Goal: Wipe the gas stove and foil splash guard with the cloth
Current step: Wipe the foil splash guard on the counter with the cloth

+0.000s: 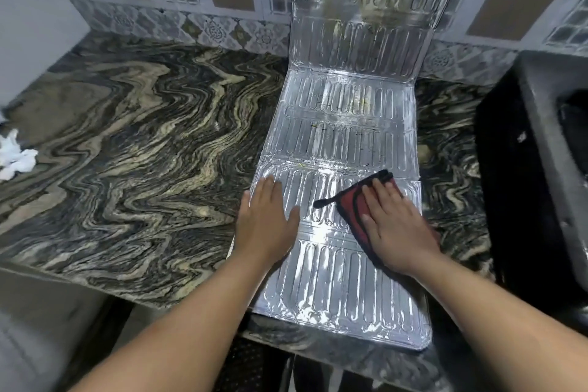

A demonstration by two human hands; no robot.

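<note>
A ribbed foil splash guard (343, 124) lies unfolded along the marble counter, its far panel leaning up against the tiled wall. A red cloth (351, 204) with a dark edge lies on the near right part of the foil. My right hand (396, 226) presses flat on the cloth with straight fingers. My left hand (265, 219) rests flat on the foil's left edge, fingers straight, holding it down. Yellowish stains show on the upright panel. No gas stove is in view.
The marbled counter (136, 143) stretches to the left, with a crumpled white paper (14, 156) at its far left edge. A dark sink or basin (547, 149) sits at the right. Patterned wall tiles (197, 25) back the counter.
</note>
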